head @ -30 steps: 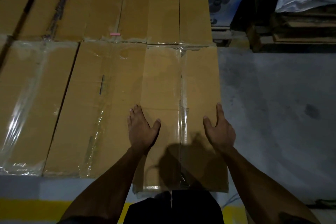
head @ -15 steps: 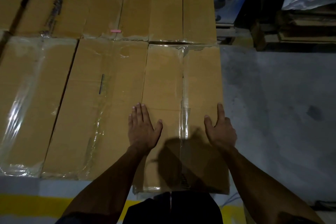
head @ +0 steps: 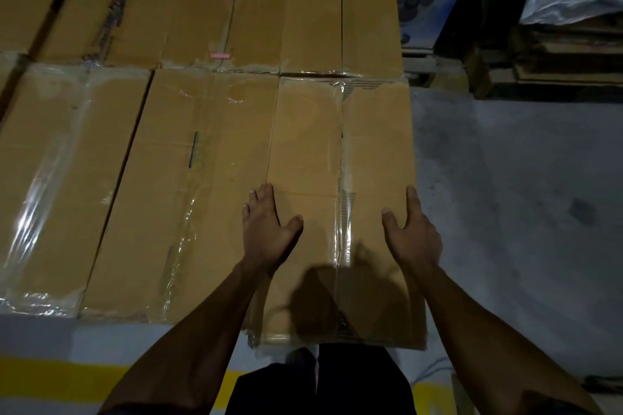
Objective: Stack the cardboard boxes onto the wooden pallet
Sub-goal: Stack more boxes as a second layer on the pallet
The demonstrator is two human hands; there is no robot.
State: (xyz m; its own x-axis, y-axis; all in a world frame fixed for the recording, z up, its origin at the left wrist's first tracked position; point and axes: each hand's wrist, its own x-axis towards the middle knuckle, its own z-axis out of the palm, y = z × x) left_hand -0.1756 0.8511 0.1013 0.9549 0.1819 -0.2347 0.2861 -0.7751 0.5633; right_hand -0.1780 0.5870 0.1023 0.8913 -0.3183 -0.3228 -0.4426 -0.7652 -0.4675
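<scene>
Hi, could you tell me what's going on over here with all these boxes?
A person is laying cardboard boxes side by side in a flat layer. Both hands rest open on the nearest box, at the right end of the front row: the left hand flat on its left edge, the right hand along its right edge. Its near end sticks out a little past its neighbour. A second row lies behind. Bare concrete floor is to the right.

Person: two bare forearms, sleeveless to frame edge; left hand [head: 266, 229] and right hand [head: 413, 236] ungloved, no rings; black lower garment [head: 320, 384].
</scene>
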